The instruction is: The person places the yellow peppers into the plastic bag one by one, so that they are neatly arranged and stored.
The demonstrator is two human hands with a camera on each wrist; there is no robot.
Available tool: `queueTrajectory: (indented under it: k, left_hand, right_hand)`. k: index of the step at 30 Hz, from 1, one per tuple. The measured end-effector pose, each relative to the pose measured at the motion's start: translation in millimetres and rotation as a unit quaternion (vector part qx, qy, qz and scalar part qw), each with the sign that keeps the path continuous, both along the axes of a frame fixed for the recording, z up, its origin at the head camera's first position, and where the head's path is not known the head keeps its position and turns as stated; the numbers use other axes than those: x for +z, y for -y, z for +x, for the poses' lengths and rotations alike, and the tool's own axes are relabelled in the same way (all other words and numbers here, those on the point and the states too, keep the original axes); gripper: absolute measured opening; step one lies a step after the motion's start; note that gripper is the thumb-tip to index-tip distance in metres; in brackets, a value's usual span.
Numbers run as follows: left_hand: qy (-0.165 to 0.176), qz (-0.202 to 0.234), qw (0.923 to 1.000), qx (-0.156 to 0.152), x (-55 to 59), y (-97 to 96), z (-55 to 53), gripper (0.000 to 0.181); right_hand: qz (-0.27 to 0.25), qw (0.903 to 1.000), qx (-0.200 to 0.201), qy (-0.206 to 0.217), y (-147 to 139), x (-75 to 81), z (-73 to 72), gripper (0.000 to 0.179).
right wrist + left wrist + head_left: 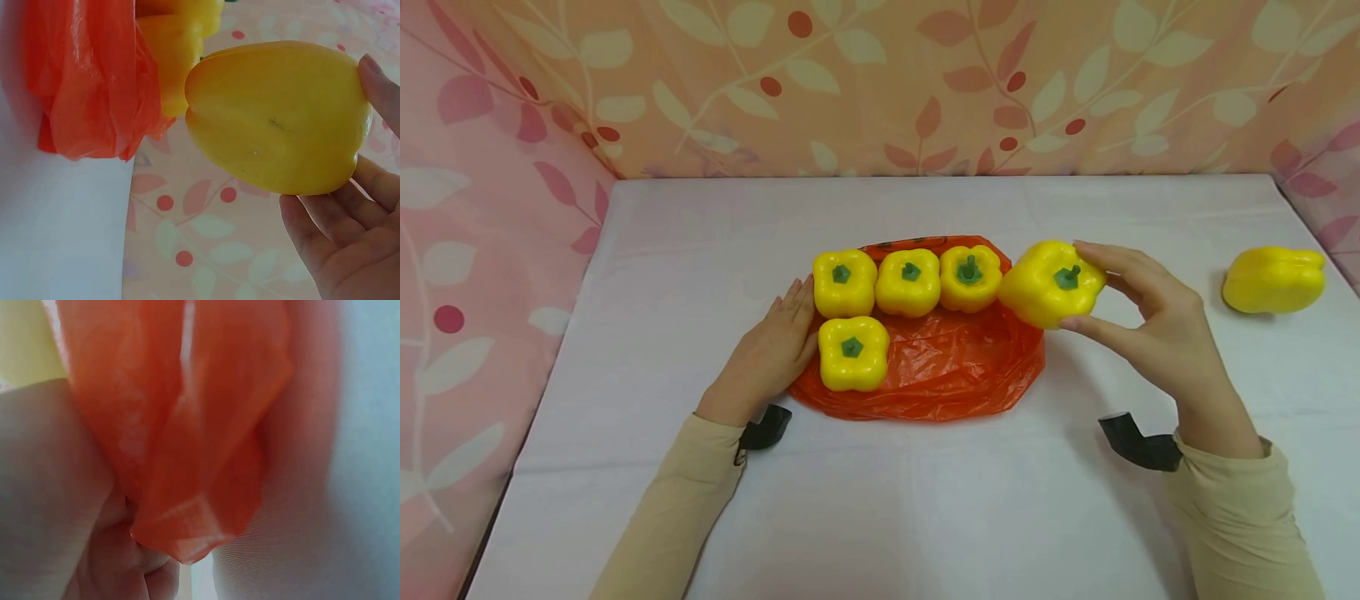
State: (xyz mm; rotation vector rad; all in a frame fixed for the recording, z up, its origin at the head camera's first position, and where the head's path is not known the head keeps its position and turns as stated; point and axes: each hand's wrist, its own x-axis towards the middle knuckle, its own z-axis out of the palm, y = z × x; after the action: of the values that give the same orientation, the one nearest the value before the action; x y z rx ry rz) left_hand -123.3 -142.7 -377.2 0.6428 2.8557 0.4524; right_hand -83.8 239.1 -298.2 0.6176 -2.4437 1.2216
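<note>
My right hand (1150,308) grips a yellow bell pepper (1051,285) between thumb and fingers, held up at the right edge of a red plastic bag (955,358). In the right wrist view the same pepper (281,119) shows its smooth side, tilted. My left hand (771,354) lies with straight fingers along the bag's left side, against the peppers there. Three yellow peppers stand in a row on the bag, stems up: left (844,283), middle (908,283) and right (970,278). Another pepper (853,354) stands in front of the left one.
One more yellow pepper (1273,280) lies on its side at the far right of the white-covered table (910,500). A leaf-patterned curtain (880,92) hangs behind the table. Black curved pieces (1138,442) stick out at both wrists.
</note>
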Motion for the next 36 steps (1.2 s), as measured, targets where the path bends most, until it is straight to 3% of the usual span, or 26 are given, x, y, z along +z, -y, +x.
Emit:
queueTrajectory:
  k: [20,36]
  left_hand:
    - [-0.004,-0.001,1.0,-0.001,0.0,-0.4,0.7,0.069]
    - [-0.005,-0.001,1.0,0.002,-0.9,-0.3,0.6,0.068]
  right_hand:
    - [0.015,0.9977,0.066,-0.002,21.9,0.0,9.6,0.079]
    - [0.029,0.9921,0.117,0.035,40.3,-9.9,11.8,0.077]
